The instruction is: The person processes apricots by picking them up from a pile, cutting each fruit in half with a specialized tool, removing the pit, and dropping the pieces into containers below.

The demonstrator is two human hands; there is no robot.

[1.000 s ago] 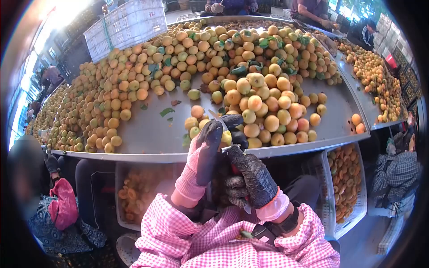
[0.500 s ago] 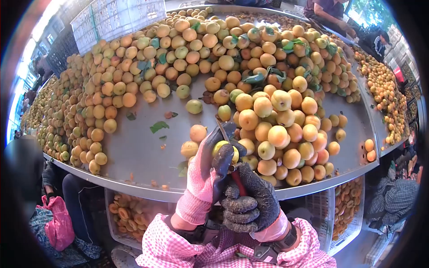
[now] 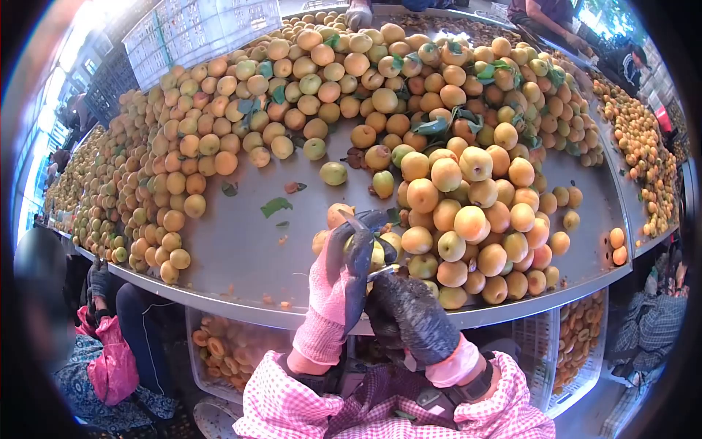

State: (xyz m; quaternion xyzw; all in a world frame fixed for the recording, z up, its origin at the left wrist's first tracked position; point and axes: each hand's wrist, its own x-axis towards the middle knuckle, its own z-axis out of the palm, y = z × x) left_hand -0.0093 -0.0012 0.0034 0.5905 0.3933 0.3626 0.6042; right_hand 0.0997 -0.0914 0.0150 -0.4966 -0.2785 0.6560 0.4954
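Note:
In the head view, my left hand (image 3: 344,267), in a pink glove with a dark palm, is closed around a yellow-green apricot (image 3: 377,256). My right hand (image 3: 413,318), in a dark, wet-looking glove, is shut on a knife; its handle is hidden in the fist. A bit of the knife's metal (image 3: 382,272) shows against the fruit, and a blade tip appears above the left fingers. Both hands meet over the table's front edge. Close by on the right lies a heap of apricots (image 3: 470,222); a few more sit just behind the left hand.
A metal table (image 3: 241,249) with a raised rim bears large piles of apricots and some leaves (image 3: 276,207). Crates of halved apricots (image 3: 219,351) stand beneath it. A white crate (image 3: 197,36) is at the back left. Other people sit around; a co-worker's gloved hand (image 3: 358,14) is at the far edge.
My right hand has turned over, back of the glove now upward, and the red knife handle is no longer visible. The view has shifted slightly. A co-worker's hand has appeared at the far edge.

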